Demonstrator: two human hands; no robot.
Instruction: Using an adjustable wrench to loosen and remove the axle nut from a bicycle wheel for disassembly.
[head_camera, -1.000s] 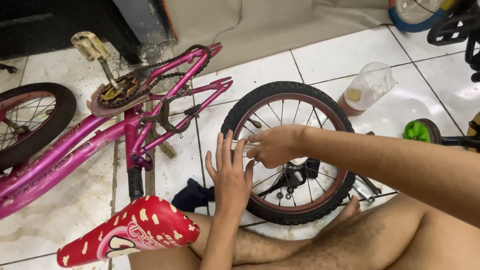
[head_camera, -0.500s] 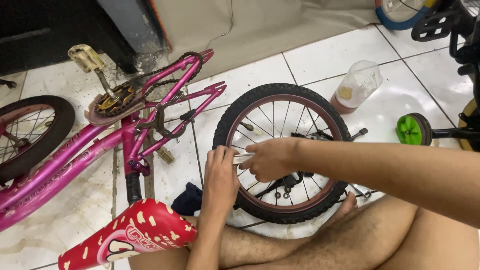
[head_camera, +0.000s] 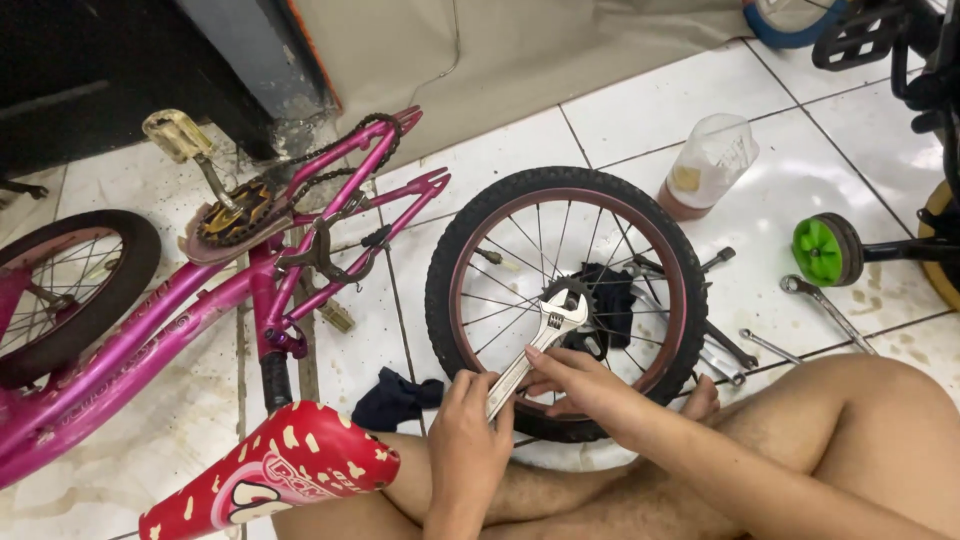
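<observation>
Both my left hand (head_camera: 468, 432) and right hand (head_camera: 578, 385) grip the wrench (head_camera: 535, 345). Its jaw sits on the wheel (head_camera: 566, 300) hub just ahead. The wheel is already off the bike (head_camera: 200, 310).

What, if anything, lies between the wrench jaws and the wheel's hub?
Nothing visible does. Both hands, left and right, hold the adjustable wrench, and its head sits over the sprocket at the hub of the loose wheel. Only spokes surround it.
</observation>
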